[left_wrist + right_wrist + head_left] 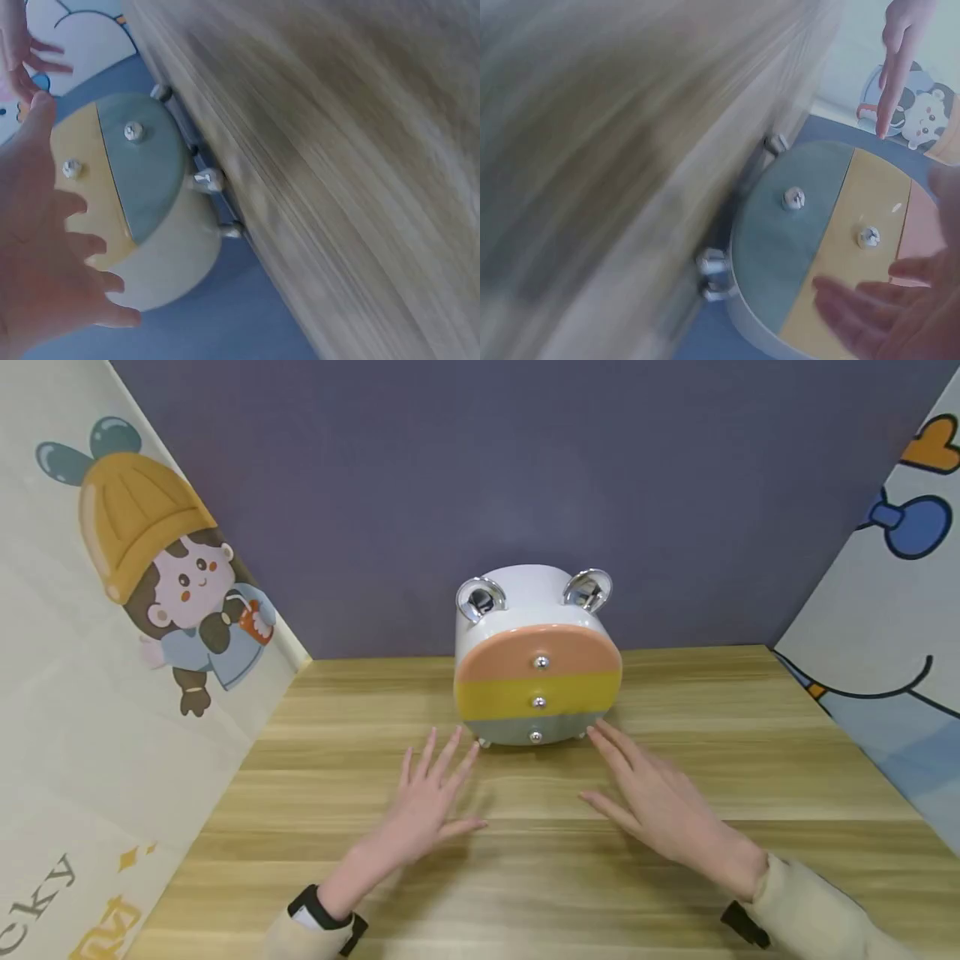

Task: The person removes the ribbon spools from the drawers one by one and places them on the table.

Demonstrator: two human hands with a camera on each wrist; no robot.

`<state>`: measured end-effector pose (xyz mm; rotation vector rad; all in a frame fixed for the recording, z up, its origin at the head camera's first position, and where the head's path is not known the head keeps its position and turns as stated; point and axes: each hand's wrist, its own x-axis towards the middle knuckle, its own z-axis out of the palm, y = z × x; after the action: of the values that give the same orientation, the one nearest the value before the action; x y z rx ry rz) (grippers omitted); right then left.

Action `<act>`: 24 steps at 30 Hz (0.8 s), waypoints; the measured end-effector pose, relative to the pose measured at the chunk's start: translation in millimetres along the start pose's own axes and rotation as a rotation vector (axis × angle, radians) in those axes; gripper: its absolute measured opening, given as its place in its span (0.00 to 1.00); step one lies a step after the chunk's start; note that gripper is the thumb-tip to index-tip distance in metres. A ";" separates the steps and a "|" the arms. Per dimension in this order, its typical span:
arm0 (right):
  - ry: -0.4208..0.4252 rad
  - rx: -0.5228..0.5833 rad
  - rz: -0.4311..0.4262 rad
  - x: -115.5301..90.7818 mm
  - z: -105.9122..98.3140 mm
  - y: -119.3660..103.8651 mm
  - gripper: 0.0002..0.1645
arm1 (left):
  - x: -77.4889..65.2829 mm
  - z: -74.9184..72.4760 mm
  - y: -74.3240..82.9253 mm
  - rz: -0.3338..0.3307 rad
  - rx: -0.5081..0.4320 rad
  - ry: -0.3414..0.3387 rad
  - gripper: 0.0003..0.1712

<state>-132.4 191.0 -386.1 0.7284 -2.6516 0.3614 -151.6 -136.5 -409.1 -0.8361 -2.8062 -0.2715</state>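
A rounded white drawer box (pixel 525 597) stands on the table against the back wall. Its front has an orange, a yellow and a grey-green band, each with a silver knob, and two silver ears rise from its top. In the head view my left hand (pixel 420 810) hovers in front of the box's left side, fingers spread and holding nothing. My right hand (pixel 667 797) reaches toward the lower right edge with straight fingers; whether the fingertips touch the box I cannot tell. Both wrist views show the silver feet (pixel 210 180) under the box.
A wooden table (pixel 525 877) lies beneath the hands. Behind the box rises a dark blue-grey wall (pixel 375 510). White side panels with cartoon prints flank the table, a child in a yellow hat (pixel 142 518) on the left one.
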 end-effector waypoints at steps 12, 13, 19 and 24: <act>-0.129 0.804 0.252 30.1 7.5 -13.2 0.21 | 28.6 -9.3 -41.5 -0.013 -0.396 0.249 0.48; -0.151 0.861 0.272 33.0 6.9 -14.6 0.22 | 32.0 -10.3 -45.2 -0.018 -0.445 0.247 0.47; -0.238 1.104 0.389 53.6 0.9 -17.8 0.31 | 53.8 -15.0 -64.8 -0.043 -0.623 0.246 0.43; -0.269 1.255 0.487 72.6 -1.5 -16.3 0.37 | 70.7 -11.4 -77.7 -0.065 -0.723 0.256 0.38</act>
<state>-181.4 146.1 -352.6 0.3847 -2.5606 2.2794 -251.1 -166.5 -390.1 -0.7524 -2.4827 -1.3478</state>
